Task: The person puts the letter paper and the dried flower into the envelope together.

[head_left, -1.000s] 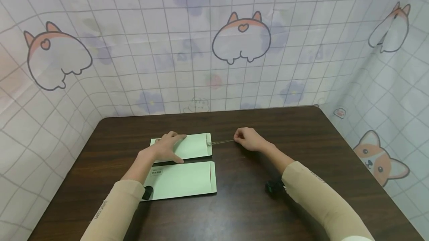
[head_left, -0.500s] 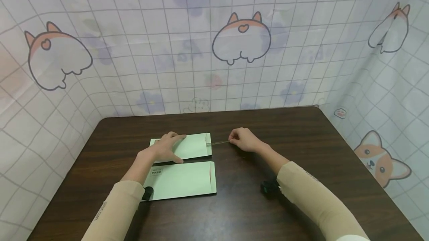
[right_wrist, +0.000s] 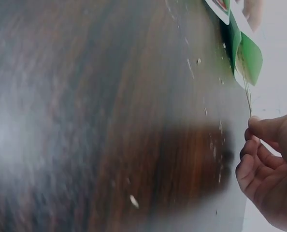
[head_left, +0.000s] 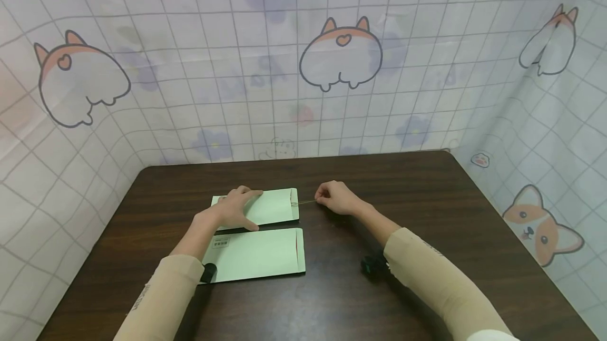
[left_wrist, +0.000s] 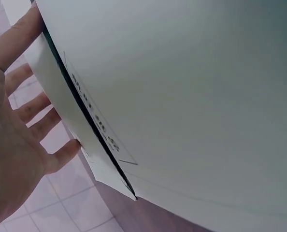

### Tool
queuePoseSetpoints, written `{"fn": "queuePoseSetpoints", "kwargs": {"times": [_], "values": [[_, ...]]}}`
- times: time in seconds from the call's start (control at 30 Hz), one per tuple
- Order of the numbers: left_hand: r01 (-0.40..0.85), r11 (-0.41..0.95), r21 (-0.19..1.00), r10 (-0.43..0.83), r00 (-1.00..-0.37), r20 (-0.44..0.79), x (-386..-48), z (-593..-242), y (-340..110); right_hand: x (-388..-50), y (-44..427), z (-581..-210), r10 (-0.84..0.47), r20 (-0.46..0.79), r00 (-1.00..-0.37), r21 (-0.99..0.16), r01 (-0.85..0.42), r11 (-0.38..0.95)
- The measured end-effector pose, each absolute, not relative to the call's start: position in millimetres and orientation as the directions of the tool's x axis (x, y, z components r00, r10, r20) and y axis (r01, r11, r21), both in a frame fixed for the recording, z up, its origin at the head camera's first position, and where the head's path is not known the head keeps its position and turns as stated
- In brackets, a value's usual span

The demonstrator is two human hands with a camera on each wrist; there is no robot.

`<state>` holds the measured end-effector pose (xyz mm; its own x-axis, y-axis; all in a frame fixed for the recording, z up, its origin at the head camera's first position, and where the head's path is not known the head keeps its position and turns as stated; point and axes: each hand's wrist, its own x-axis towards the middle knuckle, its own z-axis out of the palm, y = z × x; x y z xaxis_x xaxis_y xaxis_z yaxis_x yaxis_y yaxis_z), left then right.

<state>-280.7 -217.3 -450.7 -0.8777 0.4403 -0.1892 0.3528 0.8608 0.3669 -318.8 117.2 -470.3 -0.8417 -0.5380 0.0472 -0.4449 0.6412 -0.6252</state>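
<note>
Two pale green paper envelopes lie side by side on the table. On the far envelope [head_left: 275,207], my left hand [head_left: 231,211] rests with its fingers spread, holding it flat. Its open end faces right. My right hand [head_left: 338,197], just beyond that end, pinches the ends of a few thin straw-coloured stalks [right_wrist: 247,94] between thumb and fingertips. The stalks run into the mouth of the envelope, and their other ends are hidden inside. The near envelope [head_left: 261,256] carries a small printed label and lies below my left hand, its mouth also to the right.
The dark wood-grain table [head_left: 341,299] reaches back to a patterned cloth wall [head_left: 265,109]. Small pale bits [right_wrist: 134,201] are scattered on the tabletop. A black wrist device [head_left: 371,265] hangs by the right sleeve, and another [head_left: 208,273] overlaps the near envelope.
My right hand has moved left, closer to the far envelope's mouth. A shorter length of stalk now shows between hand and envelope. The left hand stays in place.
</note>
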Motion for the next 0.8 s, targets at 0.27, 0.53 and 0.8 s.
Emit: {"fn": "queuePoseSetpoints", "kwargs": {"times": [0.27, 0.53, 0.8], "values": [[0.350, 0.865, 0.360, 0.437, -0.878, -0.197, -279, -449, -216, -315, 107, -472, -0.537, 0.046, -0.843, -0.628, -0.442, 0.641], [0.355, 0.869, 0.346, 0.438, -0.877, -0.199, -281, -449, -218, -315, 100, -471, -0.538, 0.049, -0.841, -0.652, -0.435, 0.621], [0.355, 0.869, 0.345, 0.437, -0.877, -0.198, -281, -448, -217, -316, 93, -471, -0.534, 0.049, -0.844, -0.639, -0.438, 0.632]]}}
